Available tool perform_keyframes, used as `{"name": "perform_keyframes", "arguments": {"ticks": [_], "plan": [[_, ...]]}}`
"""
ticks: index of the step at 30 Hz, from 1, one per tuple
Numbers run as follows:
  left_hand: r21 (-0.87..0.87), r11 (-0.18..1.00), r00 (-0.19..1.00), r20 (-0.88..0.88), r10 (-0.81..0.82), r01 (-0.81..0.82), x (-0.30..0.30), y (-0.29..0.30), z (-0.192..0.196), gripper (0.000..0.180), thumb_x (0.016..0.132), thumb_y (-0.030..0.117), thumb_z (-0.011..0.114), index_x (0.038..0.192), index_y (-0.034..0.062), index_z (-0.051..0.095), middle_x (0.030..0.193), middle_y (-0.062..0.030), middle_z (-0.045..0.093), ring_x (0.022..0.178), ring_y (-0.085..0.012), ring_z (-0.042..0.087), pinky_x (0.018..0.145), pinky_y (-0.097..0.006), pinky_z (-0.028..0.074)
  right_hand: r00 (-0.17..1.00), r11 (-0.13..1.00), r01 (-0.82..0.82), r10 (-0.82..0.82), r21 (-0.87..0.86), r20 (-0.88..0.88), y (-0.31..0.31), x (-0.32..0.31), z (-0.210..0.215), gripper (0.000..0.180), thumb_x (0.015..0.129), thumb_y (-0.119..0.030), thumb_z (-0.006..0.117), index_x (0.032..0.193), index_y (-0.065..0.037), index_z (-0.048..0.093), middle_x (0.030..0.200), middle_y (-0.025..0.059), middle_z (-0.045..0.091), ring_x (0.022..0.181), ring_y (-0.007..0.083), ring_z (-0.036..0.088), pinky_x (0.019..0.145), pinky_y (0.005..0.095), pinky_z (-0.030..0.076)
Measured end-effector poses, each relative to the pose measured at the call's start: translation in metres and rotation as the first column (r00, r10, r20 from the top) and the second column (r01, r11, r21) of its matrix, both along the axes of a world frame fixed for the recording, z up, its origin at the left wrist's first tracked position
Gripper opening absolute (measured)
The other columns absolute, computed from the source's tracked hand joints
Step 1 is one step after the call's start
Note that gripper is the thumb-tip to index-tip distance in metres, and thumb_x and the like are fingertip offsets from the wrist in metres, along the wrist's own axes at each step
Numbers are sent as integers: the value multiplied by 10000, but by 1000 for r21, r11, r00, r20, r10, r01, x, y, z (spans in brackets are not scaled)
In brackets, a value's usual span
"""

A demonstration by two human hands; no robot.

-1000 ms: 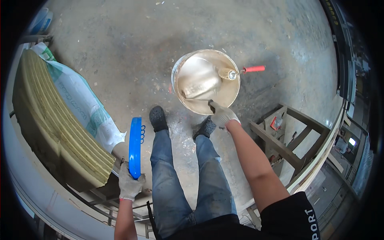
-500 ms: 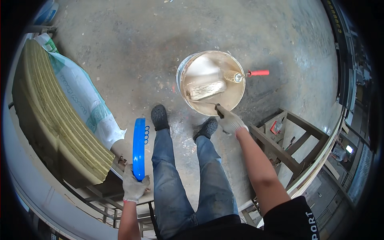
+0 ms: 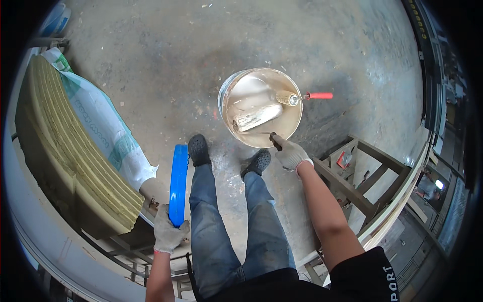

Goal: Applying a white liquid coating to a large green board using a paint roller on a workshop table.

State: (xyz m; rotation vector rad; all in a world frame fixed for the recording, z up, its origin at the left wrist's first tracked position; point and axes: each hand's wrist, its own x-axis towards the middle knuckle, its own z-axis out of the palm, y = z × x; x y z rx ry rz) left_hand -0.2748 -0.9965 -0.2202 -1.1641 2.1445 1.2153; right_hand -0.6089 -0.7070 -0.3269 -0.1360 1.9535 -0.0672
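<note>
My gloved left hand (image 3: pixel 169 232) grips the lower end of a round blue bucket lid (image 3: pixel 178 185), which is held on edge beside my left leg. In my gloved right hand (image 3: pixel 293 155) is the dark handle of a paint roller (image 3: pixel 258 118). Its wet, coated sleeve lies inside the rim of a large white bucket (image 3: pixel 223 103) standing on the floor past my feet. A second paint roller (image 3: pixel 288 98) rests in the same bucket, its red handle sticking out over the right rim. Whitish liquid coats the bucket's inside.
At the left stands a stack of thick yellowish layered panels (image 3: pixel 75 146) beside white-green plastic sheeting (image 3: pixel 100 121). A frame of grey bars (image 3: pixel 380 153) is close by my right arm. Another bucket (image 3: pixel 55 20) stands at the far left.
The roller's sleeve has tilted and shifted slightly in the bucket as my right hand moved a little. The blue lid has turned more edge-on and its holes are now mostly hidden.
</note>
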Motion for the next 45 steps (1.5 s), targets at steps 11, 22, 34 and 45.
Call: {"name": "perform_keyframes", "arguments": {"ticks": [11,22,34,45], "plan": [[-63,998,998,-52,-30,27,-7,7,-11,489,713,152,835,1112,50,570,934,-120,625,803,-275,637,762,-398,543,990,997,24,-34,-71,-135,-10,26,-57,653,932,-139,516,1580,-215,483,1268,311,697,1104,471,712,940,527,553],[-90,987,985,-102,-141,132,-24,28,-25,480,710,131,845,1092,49,566,898,-103,601,777,-254,622,737,-392,538,972,988,132,-145,-84,-186,-19,4,-61,663,936,-154,509,1596,-197,469,1305,307,683,1202,483,671,1036,513,519],[18,999,999,-15,-49,49,-34,33,-11,498,682,166,859,1086,65,588,954,-140,627,886,-343,655,801,-439,533,965,974,165,-192,-156,-178,-13,-10,-55,695,946,-184,526,1632,-209,414,1266,317,699,1182,471,684,1004,508,529],[-100,989,980,-151,-127,112,-13,26,-2,498,741,127,858,1137,47,566,893,-99,629,769,-254,655,721,-379,542,991,991,23,-40,-130,-127,-3,-9,-14,670,949,-151,486,1618,-164,443,1325,327,672,1243,456,667,1058,494,518]]}}
